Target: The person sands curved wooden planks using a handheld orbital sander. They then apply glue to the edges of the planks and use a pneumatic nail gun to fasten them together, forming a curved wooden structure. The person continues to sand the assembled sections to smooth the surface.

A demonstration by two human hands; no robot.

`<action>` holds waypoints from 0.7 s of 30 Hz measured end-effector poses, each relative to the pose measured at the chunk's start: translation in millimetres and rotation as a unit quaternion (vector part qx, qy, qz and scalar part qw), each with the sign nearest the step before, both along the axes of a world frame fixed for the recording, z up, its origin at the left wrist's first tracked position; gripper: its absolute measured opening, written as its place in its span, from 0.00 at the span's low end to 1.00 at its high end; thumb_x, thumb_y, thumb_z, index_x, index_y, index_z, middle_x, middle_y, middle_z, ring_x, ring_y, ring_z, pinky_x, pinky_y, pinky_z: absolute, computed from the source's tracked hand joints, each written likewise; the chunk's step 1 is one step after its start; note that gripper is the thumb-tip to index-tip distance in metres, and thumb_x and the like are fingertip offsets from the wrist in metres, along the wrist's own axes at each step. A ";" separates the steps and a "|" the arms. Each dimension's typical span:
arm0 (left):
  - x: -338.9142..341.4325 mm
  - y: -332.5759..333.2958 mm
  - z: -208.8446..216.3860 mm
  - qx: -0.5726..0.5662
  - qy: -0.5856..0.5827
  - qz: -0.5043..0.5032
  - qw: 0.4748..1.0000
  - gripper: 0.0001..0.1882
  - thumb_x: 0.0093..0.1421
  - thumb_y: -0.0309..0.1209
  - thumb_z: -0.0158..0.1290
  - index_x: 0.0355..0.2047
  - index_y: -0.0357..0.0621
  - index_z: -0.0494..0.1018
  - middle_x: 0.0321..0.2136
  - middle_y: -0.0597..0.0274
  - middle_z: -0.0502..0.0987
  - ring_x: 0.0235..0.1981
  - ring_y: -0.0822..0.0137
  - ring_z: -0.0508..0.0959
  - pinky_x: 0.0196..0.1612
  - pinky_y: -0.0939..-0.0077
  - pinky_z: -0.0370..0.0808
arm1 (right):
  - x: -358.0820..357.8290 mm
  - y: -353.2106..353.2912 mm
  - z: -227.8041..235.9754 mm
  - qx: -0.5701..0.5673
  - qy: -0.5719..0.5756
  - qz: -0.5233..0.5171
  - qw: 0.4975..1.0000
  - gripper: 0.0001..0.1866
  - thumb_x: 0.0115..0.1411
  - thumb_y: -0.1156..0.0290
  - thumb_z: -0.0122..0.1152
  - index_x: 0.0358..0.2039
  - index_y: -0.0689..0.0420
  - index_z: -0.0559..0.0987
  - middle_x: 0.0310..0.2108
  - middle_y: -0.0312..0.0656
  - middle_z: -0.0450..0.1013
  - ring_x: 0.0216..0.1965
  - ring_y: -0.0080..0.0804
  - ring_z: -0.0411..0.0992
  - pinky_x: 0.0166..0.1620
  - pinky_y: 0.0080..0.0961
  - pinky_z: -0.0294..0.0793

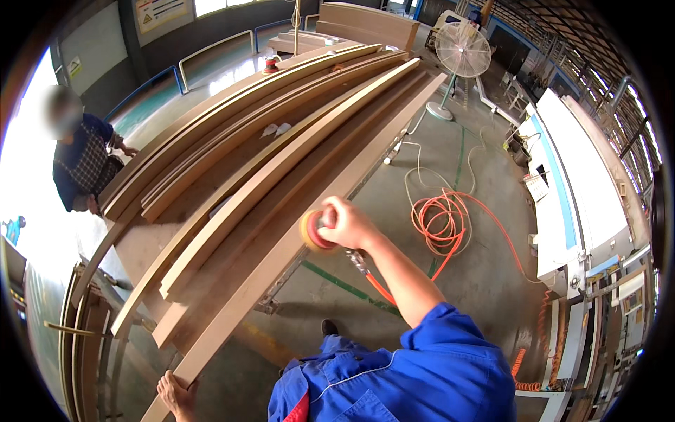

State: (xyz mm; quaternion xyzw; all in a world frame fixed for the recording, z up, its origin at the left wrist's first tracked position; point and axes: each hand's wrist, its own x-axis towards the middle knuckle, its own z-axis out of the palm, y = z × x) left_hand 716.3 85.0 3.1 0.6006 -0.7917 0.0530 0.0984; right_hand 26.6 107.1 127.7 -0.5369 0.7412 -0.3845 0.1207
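Note:
My right hand (344,224) is closed around the top of a round orbital sander (310,230) with a yellow and red rim. Its pad meets the side of the nearest long wooden board (271,264). An orange air hose (380,289) runs from the sander's fitting past my forearm. At the near end of the same board, my left hand (176,396) grips the edge, fingers over the top. Further over on the bench lie several more long boards, among them a pale one (246,193) right behind.
A co-worker (81,151) stands at the left, hands by the board ends. Another sander (271,65) rests on the far boards. Coiled orange hose (439,221) lies on the floor at right, near a standing fan (462,50). White panels (562,176) lean along the right.

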 end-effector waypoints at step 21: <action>-90.4 12.3 51.6 0.086 -0.017 0.041 0.995 0.60 0.50 0.67 0.66 0.72 0.38 0.61 0.60 0.48 0.74 0.63 0.50 0.70 0.70 0.53 0.61 | 14.9 135.9 -137.4 0.030 -0.404 -0.099 0.909 0.31 0.58 0.77 0.74 0.61 0.62 0.73 0.35 0.26 0.64 0.35 0.15 0.63 0.42 0.17 0.68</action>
